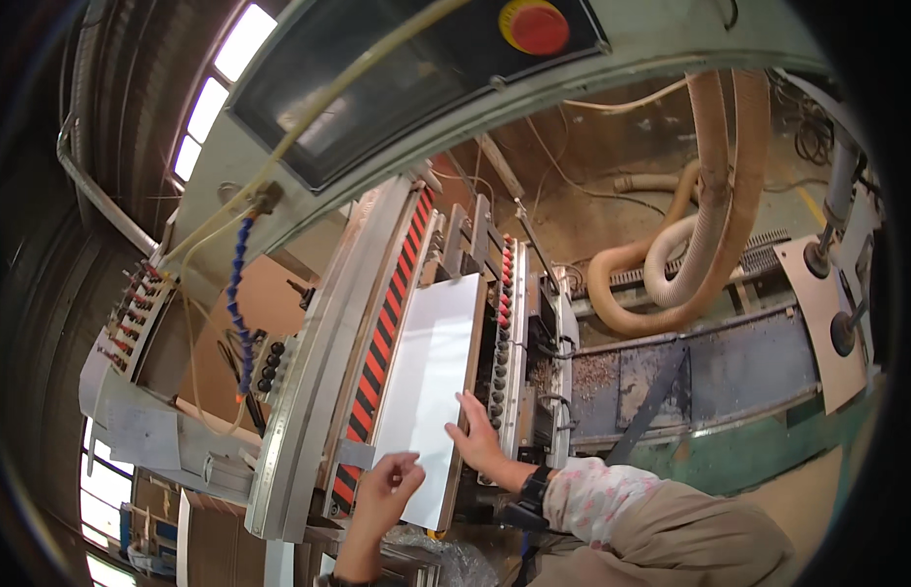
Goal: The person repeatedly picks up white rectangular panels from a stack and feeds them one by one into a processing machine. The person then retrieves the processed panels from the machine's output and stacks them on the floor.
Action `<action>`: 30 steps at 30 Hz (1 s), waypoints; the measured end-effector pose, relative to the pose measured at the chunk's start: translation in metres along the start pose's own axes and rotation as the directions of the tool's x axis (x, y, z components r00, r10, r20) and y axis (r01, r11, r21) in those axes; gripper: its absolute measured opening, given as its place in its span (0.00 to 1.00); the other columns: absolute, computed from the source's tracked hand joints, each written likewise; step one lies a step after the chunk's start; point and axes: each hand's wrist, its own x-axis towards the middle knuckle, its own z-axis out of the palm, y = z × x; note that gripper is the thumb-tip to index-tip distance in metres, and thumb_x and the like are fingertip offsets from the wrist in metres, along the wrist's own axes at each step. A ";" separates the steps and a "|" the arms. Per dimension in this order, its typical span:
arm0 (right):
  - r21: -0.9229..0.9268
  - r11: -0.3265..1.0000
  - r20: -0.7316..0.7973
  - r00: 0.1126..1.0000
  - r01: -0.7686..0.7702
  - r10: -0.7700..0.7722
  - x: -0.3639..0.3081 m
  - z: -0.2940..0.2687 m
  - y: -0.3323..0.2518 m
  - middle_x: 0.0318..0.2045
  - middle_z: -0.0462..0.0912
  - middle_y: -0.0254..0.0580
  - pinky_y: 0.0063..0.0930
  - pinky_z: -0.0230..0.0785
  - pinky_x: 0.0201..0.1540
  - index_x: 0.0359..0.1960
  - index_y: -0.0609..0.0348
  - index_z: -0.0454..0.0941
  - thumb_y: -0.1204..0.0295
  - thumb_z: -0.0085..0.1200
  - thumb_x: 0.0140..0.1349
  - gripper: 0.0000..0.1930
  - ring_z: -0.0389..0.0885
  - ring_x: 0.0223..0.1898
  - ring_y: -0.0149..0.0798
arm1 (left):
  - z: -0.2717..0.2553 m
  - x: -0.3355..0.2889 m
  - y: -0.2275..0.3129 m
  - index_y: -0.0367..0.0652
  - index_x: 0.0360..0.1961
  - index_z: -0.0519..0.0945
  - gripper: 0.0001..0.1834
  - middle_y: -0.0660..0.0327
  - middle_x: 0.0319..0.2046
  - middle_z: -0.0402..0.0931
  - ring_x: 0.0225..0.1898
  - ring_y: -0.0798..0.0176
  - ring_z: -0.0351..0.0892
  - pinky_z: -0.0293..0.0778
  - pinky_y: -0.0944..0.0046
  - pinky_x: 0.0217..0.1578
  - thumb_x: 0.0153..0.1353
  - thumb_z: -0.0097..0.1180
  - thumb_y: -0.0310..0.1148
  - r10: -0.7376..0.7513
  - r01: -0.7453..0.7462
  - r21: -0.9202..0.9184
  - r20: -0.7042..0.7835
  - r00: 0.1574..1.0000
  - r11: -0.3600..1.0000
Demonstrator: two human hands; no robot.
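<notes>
A long white panel (428,357) lies lengthwise in the machine, between a red-and-black striped rail and a row of red and black knobs. At its right edge is my right hand (478,445), fingers stretched out and thumb apart, the fingertips touching the panel's edge. My left hand (385,496) hovers by the panel's near left corner, its fingers curled in toward the thumb, with nothing visible in them. Beside that hand, a small grey metal plate (356,454) sits across the striped rail (390,318).
Overhead hangs a control housing with a red stop button (535,26). A blue segmented hose (238,303) dangles at left. Thick beige ducts (705,264) curve down at right, above a dusty grey machine bed (744,367). Clear plastic wrap (446,555) lies near my body.
</notes>
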 end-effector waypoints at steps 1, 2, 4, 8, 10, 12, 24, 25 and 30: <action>0.184 0.979 0.020 0.996 -0.091 0.089 0.001 -0.011 -0.002 0.58 0.61 0.59 0.38 0.53 0.61 0.57 0.60 0.62 0.64 0.54 0.56 0.28 0.60 0.60 0.51 | 0.006 0.018 -0.014 0.35 0.41 0.74 0.16 0.60 0.34 0.74 0.37 0.66 0.75 0.72 0.66 0.39 0.54 0.60 0.33 -0.007 0.007 0.030 -0.006 1.000 1.000; 0.151 0.979 -0.015 0.990 -0.140 0.144 -0.001 -0.019 0.005 0.56 0.64 0.58 0.36 0.56 0.59 0.56 0.61 0.63 0.65 0.53 0.57 0.27 0.63 0.58 0.49 | 0.015 0.036 -0.027 0.36 0.40 0.75 0.17 0.58 0.35 0.73 0.39 0.65 0.75 0.72 0.66 0.40 0.53 0.61 0.35 -0.009 0.010 0.064 -0.008 1.000 0.998; 0.276 0.921 -0.021 0.956 -0.274 0.291 -0.003 -0.039 0.027 0.51 0.71 0.54 0.33 0.61 0.56 0.54 0.63 0.65 0.66 0.52 0.59 0.23 0.70 0.53 0.44 | 0.035 0.071 -0.054 0.38 0.34 0.74 0.16 0.57 0.35 0.71 0.39 0.60 0.73 0.70 0.63 0.40 0.50 0.63 0.37 0.113 -0.096 0.333 -0.033 0.993 0.938; 0.530 0.692 0.134 0.854 -0.490 0.503 -0.012 -0.084 0.053 0.42 0.77 0.45 0.26 0.69 0.46 0.51 0.66 0.66 0.70 0.48 0.63 0.17 0.77 0.43 0.35 | 0.064 0.108 -0.067 0.41 0.25 0.70 0.18 0.55 0.33 0.66 0.38 0.51 0.66 0.67 0.57 0.39 0.43 0.67 0.39 0.300 -0.235 0.657 0.014 0.954 0.717; 0.592 0.627 0.156 0.835 -0.506 0.527 -0.019 -0.108 0.056 0.41 0.78 0.45 0.24 0.71 0.43 0.48 0.66 0.68 0.70 0.48 0.63 0.15 0.77 0.41 0.32 | 0.074 0.123 -0.059 0.42 0.23 0.68 0.19 0.55 0.31 0.66 0.38 0.51 0.66 0.65 0.56 0.39 0.40 0.67 0.36 0.334 -0.256 0.696 0.025 0.942 0.670; 0.581 0.607 0.173 0.811 -0.543 0.559 -0.027 -0.119 0.062 0.40 0.78 0.44 0.24 0.71 0.43 0.48 0.67 0.67 0.71 0.48 0.63 0.15 0.77 0.39 0.32 | 0.073 0.132 -0.059 0.42 0.22 0.67 0.18 0.55 0.31 0.65 0.37 0.51 0.65 0.65 0.57 0.37 0.39 0.67 0.34 0.368 -0.296 0.723 0.063 0.928 0.624; 0.407 0.558 0.509 0.687 -0.723 0.518 -0.030 -0.087 0.062 0.36 0.79 0.40 0.22 0.68 0.42 0.54 0.64 0.63 0.68 0.51 0.62 0.22 0.77 0.37 0.29 | 0.058 0.154 -0.053 0.42 0.22 0.64 0.18 0.57 0.26 0.61 0.31 0.52 0.62 0.62 0.58 0.31 0.37 0.64 0.30 0.318 -0.351 0.629 0.170 0.933 0.693; 0.381 0.566 0.538 0.673 -0.731 0.507 -0.029 -0.085 0.062 0.35 0.79 0.40 0.23 0.68 0.42 0.55 0.64 0.63 0.67 0.52 0.61 0.23 0.77 0.37 0.28 | 0.055 0.154 -0.051 0.42 0.22 0.63 0.18 0.57 0.25 0.60 0.30 0.53 0.61 0.62 0.59 0.31 0.37 0.63 0.29 0.332 -0.364 0.620 0.172 0.927 0.695; 0.461 0.628 0.489 0.770 -0.628 0.411 -0.006 -0.058 0.062 0.42 0.76 0.46 0.27 0.69 0.43 0.59 0.62 0.57 0.63 0.56 0.58 0.31 0.76 0.40 0.33 | 0.018 0.152 -0.031 0.39 0.28 0.66 0.16 0.63 0.30 0.62 0.33 0.68 0.67 0.71 0.67 0.39 0.40 0.60 0.23 0.194 -0.219 0.521 0.104 0.975 0.825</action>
